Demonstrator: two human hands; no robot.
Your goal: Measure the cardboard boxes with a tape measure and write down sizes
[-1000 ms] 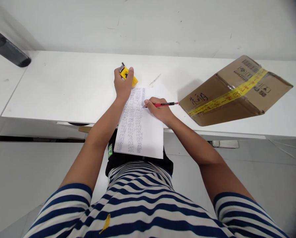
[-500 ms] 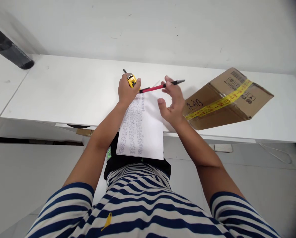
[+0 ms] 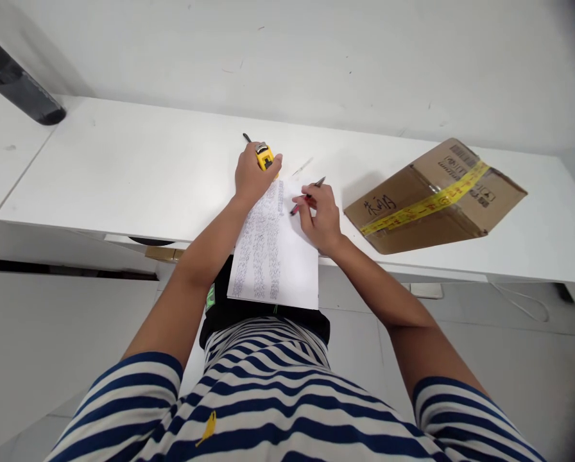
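A yellow and black tape measure [image 3: 265,156] with a dark strap is gripped in my left hand [image 3: 253,174], at the top edge of the paper. Between the thumb and fingers of my right hand [image 3: 322,219] is a red and black pen [image 3: 299,206], its lower end close over the paper's upper right part. I cannot tell whether the pen touches the sheet. The white paper [image 3: 297,269] carries columns of dense blue handwriting on its left and middle; its near end overhangs the desk edge above my lap.
A taped cardboard box [image 3: 427,199] stands on the white desk [image 3: 162,173], right of my right hand. A thin clear strip [image 3: 303,166] lies beyond the paper. At the far left a dark cylinder [image 3: 22,83] leans in; the wall rises behind.
My right hand has come down and left to the paper, the pen turning from outstretched between the fingers to a writing grip. My left hand still holds the tape measure, with little shift.
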